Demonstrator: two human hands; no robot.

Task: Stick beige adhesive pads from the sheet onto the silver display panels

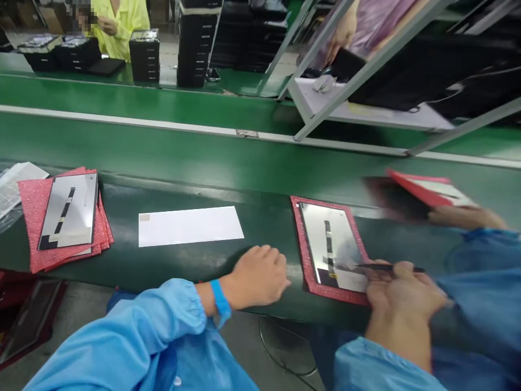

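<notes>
The right hand [402,298] grips a thin black pen [391,267] over a shiny, black-striped screen panel [331,244] on red foam [302,244]; the open left hand [256,277] holds nothing.

Beyond the green conveyor belt [228,146], stacked black cases [147,55] stand in columns; a co-worker in a yellow smock [120,27] stands farther back.

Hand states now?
Left hand: empty, loosely curled, open.
Right hand: closed, holding a dark pen-like tool.
</notes>
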